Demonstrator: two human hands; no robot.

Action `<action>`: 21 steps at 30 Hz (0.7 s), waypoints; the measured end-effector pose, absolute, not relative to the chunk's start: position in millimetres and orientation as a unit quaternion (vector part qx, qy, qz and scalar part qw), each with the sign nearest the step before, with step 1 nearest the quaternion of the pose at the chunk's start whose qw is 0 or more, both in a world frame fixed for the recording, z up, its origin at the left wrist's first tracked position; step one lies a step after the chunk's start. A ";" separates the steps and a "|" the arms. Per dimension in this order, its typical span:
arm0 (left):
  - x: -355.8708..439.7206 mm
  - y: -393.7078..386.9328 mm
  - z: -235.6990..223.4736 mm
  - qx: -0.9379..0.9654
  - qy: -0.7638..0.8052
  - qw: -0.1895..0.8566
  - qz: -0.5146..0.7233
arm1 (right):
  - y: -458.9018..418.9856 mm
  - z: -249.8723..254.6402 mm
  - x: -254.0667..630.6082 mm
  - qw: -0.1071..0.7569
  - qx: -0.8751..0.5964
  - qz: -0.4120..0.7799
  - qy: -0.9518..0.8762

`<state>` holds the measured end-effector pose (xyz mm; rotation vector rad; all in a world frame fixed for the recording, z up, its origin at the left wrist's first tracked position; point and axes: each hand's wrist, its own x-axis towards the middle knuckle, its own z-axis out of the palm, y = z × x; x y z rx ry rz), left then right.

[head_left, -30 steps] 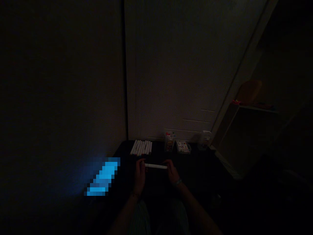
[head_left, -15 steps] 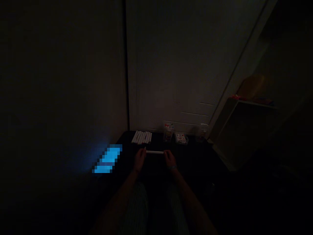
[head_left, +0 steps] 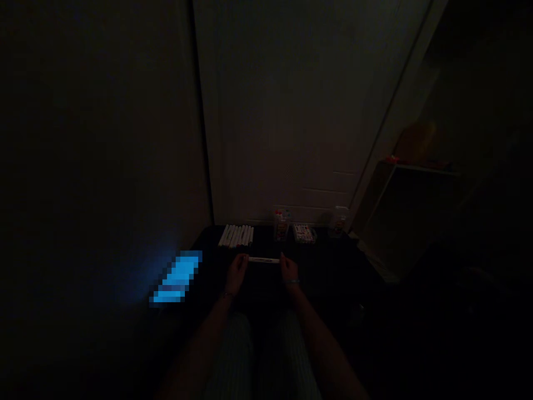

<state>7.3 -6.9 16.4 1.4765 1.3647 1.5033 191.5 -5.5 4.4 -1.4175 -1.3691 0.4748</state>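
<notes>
Stretched level between my hands is a white marker [head_left: 264, 260] with dark print on its barrel. My left hand [head_left: 237, 272] is closed on its left end, and my right hand [head_left: 288, 269] pinches the right end. Beyond the left hand, a row of several white markers [head_left: 236, 236] lies side by side on the dark table [head_left: 320, 272]. Behind the right hand stands a clear case [head_left: 282, 225] with red-capped markers in it. Beside that case lies a flat clear box [head_left: 304, 233] packed with markers. The fingertips are hard to make out in the dim light.
A clear container [head_left: 339, 222] stands at the table's back right against the pale wall panel [head_left: 287, 122]. A glowing blue, pixelated screen [head_left: 177, 279] is at the left. On the right, a shelf unit [head_left: 375, 194] holds a yellowish object [head_left: 416, 141].
The marker has been turned so that its print now shows. Both hands still hold its ends, and the right fingers have shifted on it. The camera view has moved slightly.
</notes>
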 end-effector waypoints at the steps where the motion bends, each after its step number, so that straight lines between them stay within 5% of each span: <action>1: 7.2 -6.3 16.1 0.564 0.513 0.309 0.568 | -5.2 4.1 191.5 0.527 -0.597 0.201 -0.570; 21: 6.8 -9.4 18.8 0.578 0.521 0.278 0.564 | -7.7 3.4 190.7 0.496 -0.593 0.176 -0.609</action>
